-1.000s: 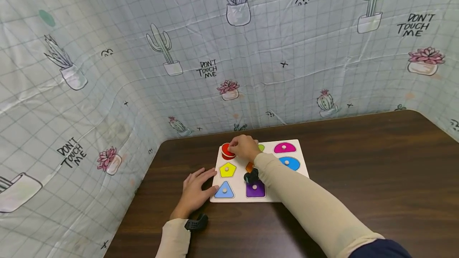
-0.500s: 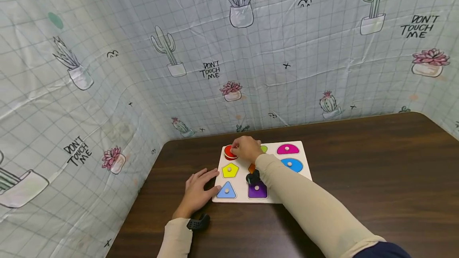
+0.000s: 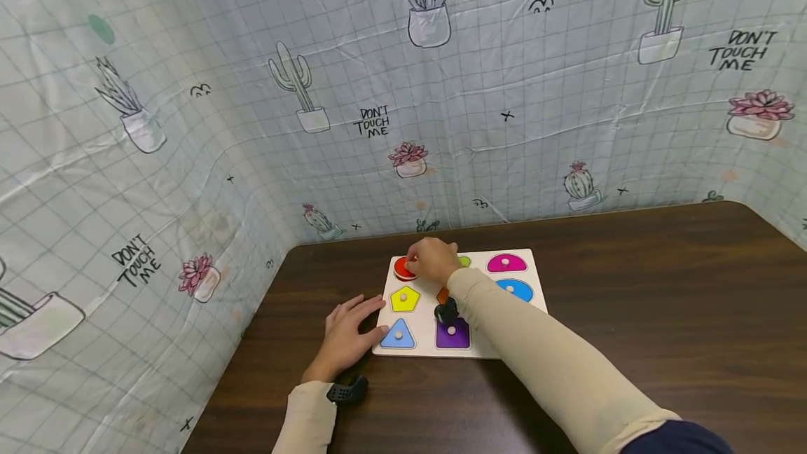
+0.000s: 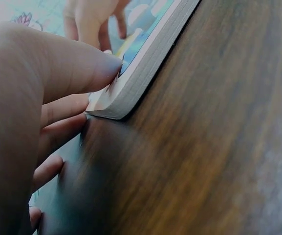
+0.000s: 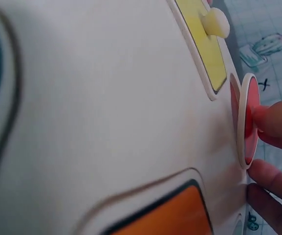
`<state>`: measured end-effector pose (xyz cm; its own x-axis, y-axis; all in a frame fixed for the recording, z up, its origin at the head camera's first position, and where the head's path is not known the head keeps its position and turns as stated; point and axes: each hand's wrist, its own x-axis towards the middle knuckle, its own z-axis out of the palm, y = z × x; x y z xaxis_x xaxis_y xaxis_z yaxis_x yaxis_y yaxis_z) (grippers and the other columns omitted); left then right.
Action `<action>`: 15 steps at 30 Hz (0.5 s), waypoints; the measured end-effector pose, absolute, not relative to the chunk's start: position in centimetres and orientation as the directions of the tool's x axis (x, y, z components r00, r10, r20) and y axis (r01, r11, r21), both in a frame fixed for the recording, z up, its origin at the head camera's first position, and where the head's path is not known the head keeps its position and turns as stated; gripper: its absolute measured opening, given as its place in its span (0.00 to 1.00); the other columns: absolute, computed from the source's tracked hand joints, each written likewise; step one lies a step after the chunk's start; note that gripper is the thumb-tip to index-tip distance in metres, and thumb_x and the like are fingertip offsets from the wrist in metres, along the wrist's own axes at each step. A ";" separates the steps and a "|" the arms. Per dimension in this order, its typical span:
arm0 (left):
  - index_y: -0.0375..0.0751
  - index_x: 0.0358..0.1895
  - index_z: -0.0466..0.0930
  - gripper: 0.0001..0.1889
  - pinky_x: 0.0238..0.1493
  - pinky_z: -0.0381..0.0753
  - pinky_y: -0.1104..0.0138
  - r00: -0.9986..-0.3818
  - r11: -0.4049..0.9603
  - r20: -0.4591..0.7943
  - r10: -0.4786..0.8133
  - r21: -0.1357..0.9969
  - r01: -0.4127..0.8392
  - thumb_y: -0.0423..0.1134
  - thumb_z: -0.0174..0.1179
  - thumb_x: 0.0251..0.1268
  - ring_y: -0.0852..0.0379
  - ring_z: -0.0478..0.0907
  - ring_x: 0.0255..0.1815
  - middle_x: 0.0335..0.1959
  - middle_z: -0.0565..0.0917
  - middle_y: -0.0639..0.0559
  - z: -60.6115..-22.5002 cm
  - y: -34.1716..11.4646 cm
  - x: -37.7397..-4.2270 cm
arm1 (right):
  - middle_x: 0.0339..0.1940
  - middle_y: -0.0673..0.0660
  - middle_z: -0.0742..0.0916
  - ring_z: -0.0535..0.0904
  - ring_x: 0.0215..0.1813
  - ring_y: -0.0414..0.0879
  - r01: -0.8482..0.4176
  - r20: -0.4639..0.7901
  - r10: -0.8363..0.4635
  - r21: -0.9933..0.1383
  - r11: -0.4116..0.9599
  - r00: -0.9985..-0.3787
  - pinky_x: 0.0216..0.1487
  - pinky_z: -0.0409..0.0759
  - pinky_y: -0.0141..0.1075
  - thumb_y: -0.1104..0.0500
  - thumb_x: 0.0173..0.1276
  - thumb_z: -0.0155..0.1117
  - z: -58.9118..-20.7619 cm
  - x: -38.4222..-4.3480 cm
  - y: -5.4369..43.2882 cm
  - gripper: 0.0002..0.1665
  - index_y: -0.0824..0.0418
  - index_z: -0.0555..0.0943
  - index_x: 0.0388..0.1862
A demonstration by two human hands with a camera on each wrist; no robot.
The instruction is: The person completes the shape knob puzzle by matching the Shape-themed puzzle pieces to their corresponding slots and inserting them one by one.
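A white wooden knob puzzle board (image 3: 422, 317) lies on the table. My right hand (image 3: 433, 261) reaches to its far left corner and pinches the red round puzzle piece (image 3: 401, 268). In the right wrist view the red piece (image 5: 251, 122) sits tilted just over its red recess (image 5: 234, 100); its knob is hidden by my fingers. My left hand (image 3: 345, 343) rests at the board's left edge, fingers extended. Its thumb (image 4: 94, 68) lies on the near left corner beside the blue triangle piece (image 3: 398, 335), the other fingers along the side and table.
Yellow pentagon (image 3: 404, 298), purple square (image 3: 452, 334), magenta half-round (image 3: 507, 263) and blue oval (image 3: 515, 290) pieces sit in the board. My right hand and arm partly cover the green (image 3: 464, 261) and orange (image 5: 167, 215) ones. A cactus-print cloth (image 3: 466, 90) hangs behind the brown table (image 3: 630, 286).
The red piece has come down closer over its recess, with less of the recess showing below it in the head view. My left hand has stayed at the board's edge.
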<state>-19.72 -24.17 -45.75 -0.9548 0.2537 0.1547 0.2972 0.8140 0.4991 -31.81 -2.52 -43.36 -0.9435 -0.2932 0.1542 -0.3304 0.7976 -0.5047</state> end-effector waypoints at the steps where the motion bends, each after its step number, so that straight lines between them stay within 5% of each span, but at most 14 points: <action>1: 0.50 0.67 0.79 0.27 0.71 0.44 0.38 -0.955 0.815 0.158 0.251 0.498 0.297 0.50 0.63 0.65 0.45 0.60 0.75 0.69 0.75 0.54 -45.8 -24.3 -19.7 | 0.41 0.50 0.88 0.80 0.46 0.48 -0.334 0.158 -0.295 -0.496 0.801 -0.942 0.47 0.69 0.51 0.50 0.67 0.69 -43.4 -31.8 -2.7 0.07 0.50 0.90 0.37; 15: 0.51 0.67 0.78 0.27 0.72 0.45 0.39 -0.954 0.815 0.146 0.262 0.497 0.300 0.51 0.62 0.66 0.46 0.59 0.75 0.70 0.75 0.55 -45.7 -24.8 -19.7 | 0.40 0.53 0.83 0.79 0.48 0.53 -0.335 0.160 -0.295 -0.458 0.823 -0.942 0.50 0.72 0.52 0.50 0.68 0.68 -43.9 -31.7 -3.2 0.09 0.50 0.90 0.41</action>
<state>-19.73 -24.77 -45.74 -0.9539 0.2619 0.1464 0.2998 0.8146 0.4966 -31.74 -3.17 -43.89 -0.9421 -0.2948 0.1595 -0.3352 0.8234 -0.4579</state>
